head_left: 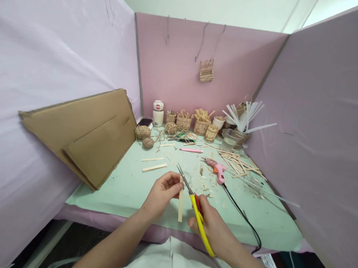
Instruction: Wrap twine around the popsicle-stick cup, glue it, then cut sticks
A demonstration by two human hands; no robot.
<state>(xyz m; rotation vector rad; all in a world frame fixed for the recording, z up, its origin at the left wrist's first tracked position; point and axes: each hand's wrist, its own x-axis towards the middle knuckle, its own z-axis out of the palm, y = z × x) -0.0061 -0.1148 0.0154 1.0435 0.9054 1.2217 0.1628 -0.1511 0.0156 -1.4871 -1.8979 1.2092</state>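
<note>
Near the front of the table, my left hand [165, 191] pinches a flat pale wooden stick [180, 206] close to its upper end; the stick hangs upright below my fingers. My right hand [212, 221] grips scissors [197, 209] with yellow and red handles. Their pointed metal blades slant up and to the left, beside the top of the stick. Whether the blades touch the wood, I cannot tell. Beyond my left hand lie more flat wooden sticks [155, 167] on the green tabletop [124, 195].
To the right lie a pink glue gun [219, 170] with a black cord and a pile of thin sticks [237, 163]. Twine balls [143, 132], a pink cutter [191, 150] and stick-filled baskets [201, 127] stand or lie farther back. Cardboard sheets [86, 133] lean at the left.
</note>
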